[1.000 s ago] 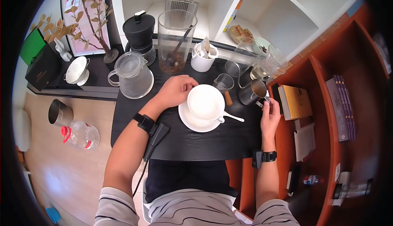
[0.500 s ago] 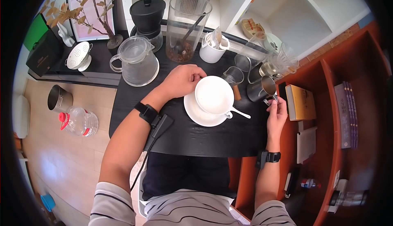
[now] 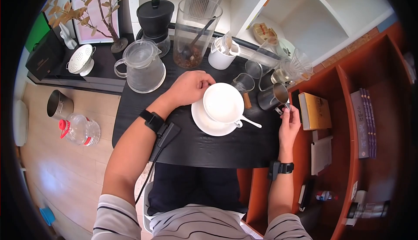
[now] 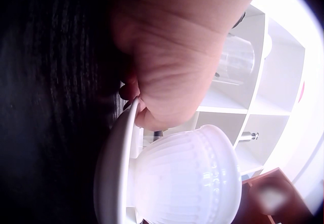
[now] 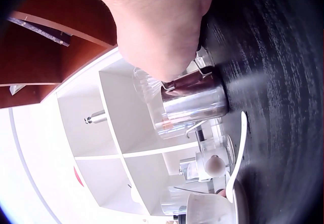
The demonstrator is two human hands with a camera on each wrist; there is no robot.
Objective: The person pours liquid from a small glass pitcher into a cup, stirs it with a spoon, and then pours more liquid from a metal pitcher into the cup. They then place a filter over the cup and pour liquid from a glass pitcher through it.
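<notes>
A white cup (image 3: 223,103) stands on a white saucer (image 3: 201,122), with a white spoon (image 3: 251,122) sticking out to the right. The left hand (image 3: 190,87) is at the saucer's upper left; in the left wrist view the fingers of that hand (image 4: 167,87) pinch the saucer's rim (image 4: 116,158) beside the ribbed cup (image 4: 190,178). At the right, the right hand (image 3: 289,127) grips the handle of a steel pitcher (image 3: 271,97). The right wrist view shows the pitcher (image 5: 195,100) upright on the black table, the right hand (image 5: 157,31) at its handle side.
Behind the cup stand a small glass cup (image 3: 244,82), a white mug (image 3: 223,56), a tall clear cylinder (image 3: 196,35), a black grinder (image 3: 155,20) and a glass server (image 3: 142,68). A cable hangs from the left wrist. A red-brown bookcase (image 3: 344,105) borders the right side.
The head view has shifted slightly, moving the whole scene within the picture. Both hands keep their holds, and the cup, saucer and pitcher show no clear movement on the table.
</notes>
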